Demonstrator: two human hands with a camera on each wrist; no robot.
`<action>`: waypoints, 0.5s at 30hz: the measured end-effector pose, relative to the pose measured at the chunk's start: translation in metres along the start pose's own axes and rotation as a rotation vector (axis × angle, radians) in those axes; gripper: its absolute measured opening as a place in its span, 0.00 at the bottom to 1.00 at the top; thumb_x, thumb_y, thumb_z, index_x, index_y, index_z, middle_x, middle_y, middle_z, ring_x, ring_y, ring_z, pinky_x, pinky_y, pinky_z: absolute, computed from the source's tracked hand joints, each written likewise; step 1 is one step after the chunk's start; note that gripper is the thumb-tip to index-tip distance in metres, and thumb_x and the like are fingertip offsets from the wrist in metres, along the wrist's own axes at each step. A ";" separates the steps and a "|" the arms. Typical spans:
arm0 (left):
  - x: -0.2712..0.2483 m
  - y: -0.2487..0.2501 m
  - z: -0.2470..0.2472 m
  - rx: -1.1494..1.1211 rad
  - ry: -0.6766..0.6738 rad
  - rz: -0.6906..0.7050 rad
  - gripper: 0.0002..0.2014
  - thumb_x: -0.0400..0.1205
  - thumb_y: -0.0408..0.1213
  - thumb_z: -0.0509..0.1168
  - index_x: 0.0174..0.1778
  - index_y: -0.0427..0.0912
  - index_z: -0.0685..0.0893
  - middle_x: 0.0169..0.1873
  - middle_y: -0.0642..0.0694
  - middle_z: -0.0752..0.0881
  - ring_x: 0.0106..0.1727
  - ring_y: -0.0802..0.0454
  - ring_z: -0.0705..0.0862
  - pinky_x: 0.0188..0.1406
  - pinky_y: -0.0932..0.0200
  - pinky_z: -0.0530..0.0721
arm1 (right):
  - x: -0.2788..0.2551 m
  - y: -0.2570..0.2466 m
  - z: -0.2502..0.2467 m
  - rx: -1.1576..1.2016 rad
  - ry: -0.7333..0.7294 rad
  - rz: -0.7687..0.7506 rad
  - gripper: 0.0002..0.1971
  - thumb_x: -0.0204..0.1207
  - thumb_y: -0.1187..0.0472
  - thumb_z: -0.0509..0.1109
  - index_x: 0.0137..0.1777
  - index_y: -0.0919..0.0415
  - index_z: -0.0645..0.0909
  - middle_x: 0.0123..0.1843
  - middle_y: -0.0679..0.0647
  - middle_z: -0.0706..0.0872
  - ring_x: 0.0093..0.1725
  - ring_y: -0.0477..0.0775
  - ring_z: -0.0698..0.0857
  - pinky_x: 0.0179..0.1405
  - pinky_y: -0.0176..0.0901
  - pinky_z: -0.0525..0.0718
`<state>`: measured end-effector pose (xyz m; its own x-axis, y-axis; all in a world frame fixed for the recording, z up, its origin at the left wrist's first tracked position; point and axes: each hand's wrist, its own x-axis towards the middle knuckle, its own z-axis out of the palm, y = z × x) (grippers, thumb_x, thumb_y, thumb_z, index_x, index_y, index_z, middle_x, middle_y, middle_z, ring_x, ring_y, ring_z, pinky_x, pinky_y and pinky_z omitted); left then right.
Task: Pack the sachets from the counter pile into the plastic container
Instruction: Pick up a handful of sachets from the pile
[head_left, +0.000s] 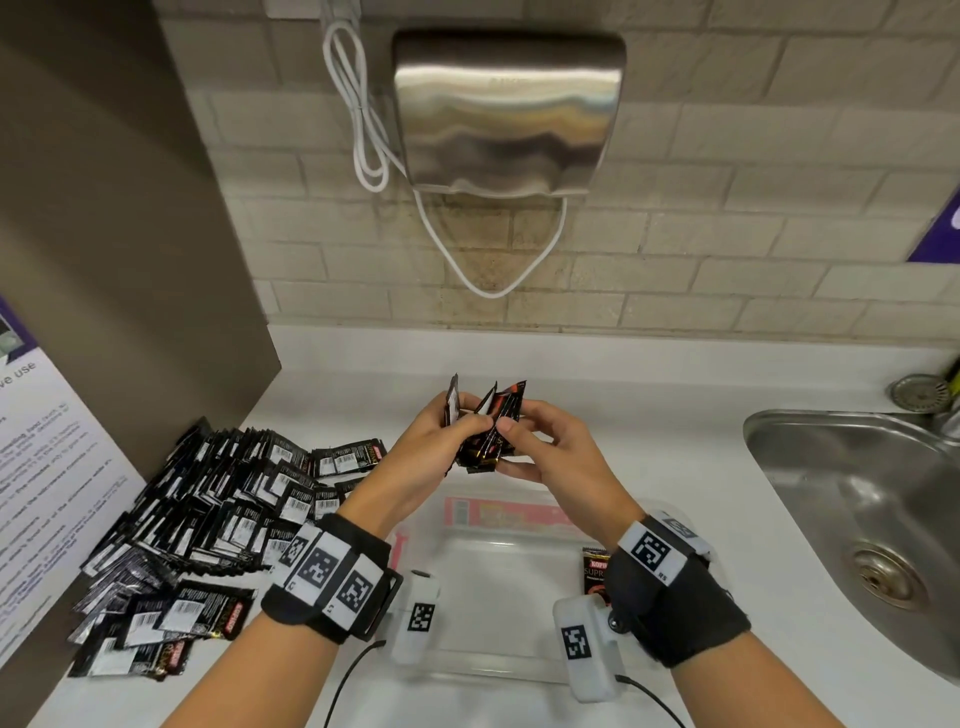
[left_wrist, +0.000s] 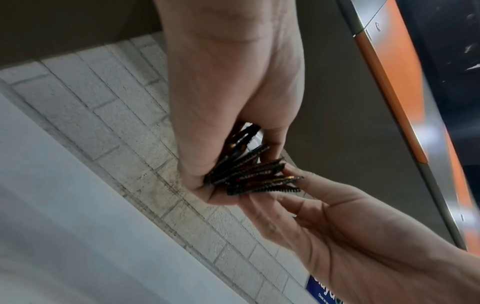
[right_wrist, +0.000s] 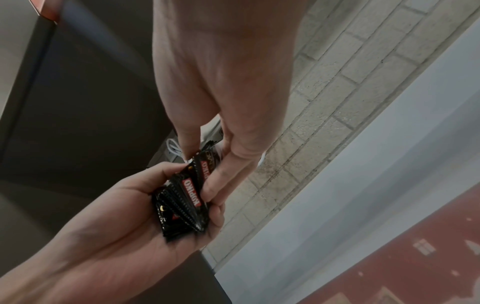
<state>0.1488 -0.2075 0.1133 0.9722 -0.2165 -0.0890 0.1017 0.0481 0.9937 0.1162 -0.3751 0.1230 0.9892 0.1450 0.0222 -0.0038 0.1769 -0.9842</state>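
Judging by how things lie, the packing has barely begun. A large pile of sachets (head_left: 208, 525) covers the counter (head_left: 675, 467) at its left edge, against the side panel, and the clear plastic container (head_left: 498, 670) at the counter's near edge holds only one visible sachet (head_left: 595, 569), by its right wall. The wrists hide part of the container floor, so more may lie there.

Both hands meet above the container's far side, sharing a small bundle of sachets (head_left: 485, 431). The left hand (head_left: 441, 441) has its fingers curled round the bundle from the left, the serrated sachet edges fanning out of its grip in the left wrist view. The right hand (head_left: 550, 457) pinches the bundle from the right with thumb and fingertips, its palm cupped loosely beneath. The sachets stand uneven, some poking up higher than others, so the step in hand is probably squaring them before setting them down in the container directly below. Nearly the whole pile remains.
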 end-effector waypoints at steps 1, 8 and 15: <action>0.000 0.000 0.000 0.009 0.007 0.003 0.08 0.84 0.36 0.69 0.58 0.40 0.82 0.56 0.33 0.89 0.56 0.39 0.89 0.51 0.46 0.85 | 0.000 0.000 0.000 -0.006 0.001 0.001 0.12 0.83 0.63 0.71 0.65 0.62 0.85 0.49 0.60 0.84 0.52 0.56 0.92 0.51 0.46 0.91; 0.001 -0.002 0.000 -0.004 0.021 -0.014 0.09 0.84 0.35 0.69 0.59 0.41 0.82 0.55 0.36 0.90 0.59 0.39 0.89 0.64 0.40 0.83 | 0.001 0.002 -0.002 -0.027 0.005 0.014 0.13 0.83 0.66 0.70 0.66 0.64 0.84 0.50 0.60 0.82 0.52 0.57 0.92 0.55 0.51 0.91; 0.001 -0.001 0.001 0.041 -0.011 0.043 0.18 0.75 0.47 0.75 0.56 0.46 0.81 0.51 0.40 0.92 0.55 0.42 0.91 0.55 0.43 0.86 | 0.000 0.001 -0.002 -0.031 0.020 0.013 0.11 0.83 0.62 0.72 0.63 0.62 0.85 0.49 0.59 0.84 0.53 0.57 0.92 0.53 0.50 0.91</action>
<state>0.1494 -0.2088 0.1119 0.9731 -0.2258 -0.0461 0.0513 0.0174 0.9985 0.1166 -0.3768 0.1214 0.9918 0.1275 0.0063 -0.0123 0.1446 -0.9894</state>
